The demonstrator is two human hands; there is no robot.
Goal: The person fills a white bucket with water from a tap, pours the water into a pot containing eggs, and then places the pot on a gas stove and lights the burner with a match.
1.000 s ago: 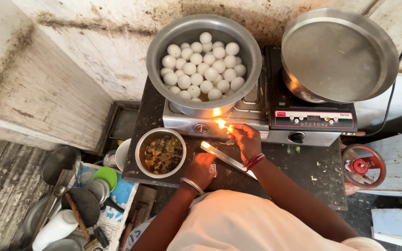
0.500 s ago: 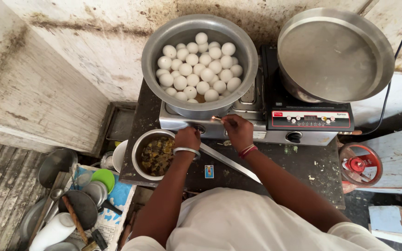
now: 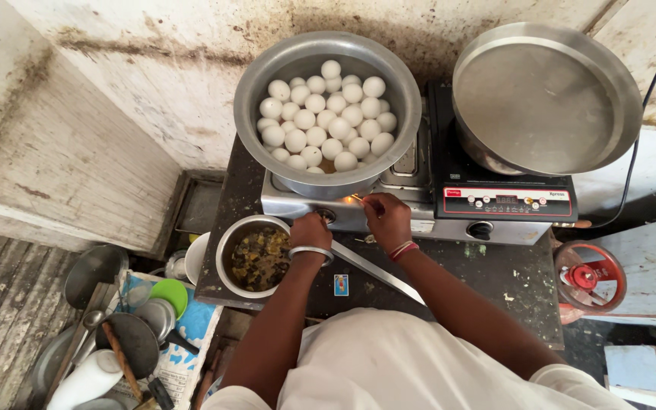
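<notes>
We are holding a lit match (image 3: 358, 199) up to the burner under the big steel pot (image 3: 326, 114), which is sitting on the gas stove (image 3: 389, 205) at the back of the dark counter (image 3: 495, 281) and is full of white eggs (image 3: 320, 121). Our right hand (image 3: 387, 220) is pinching the match, fingers closed tight on its stub, with a small orange flame showing just below the pot's rim. Our left hand (image 3: 311, 231) is resting at the stove's front panel, right by the knob (image 3: 328, 216); we cannot tell whether the fingers are actually gripping the knob or only touching it.

To light it well, we judge that the flame should be sitting close to the burner ring before the gas is opening, with the knob turning slowly and our fingers staying clear of the pot's underside.

A long steel blade (image 3: 377, 272) is lying across the counter beneath our wrists. Just left of it a smaller bowl (image 3: 255, 257) is holding a dark chopped mix. To the right, a wide empty pan (image 3: 544, 99) is standing on the black induction cooker (image 3: 506, 199).
</notes>
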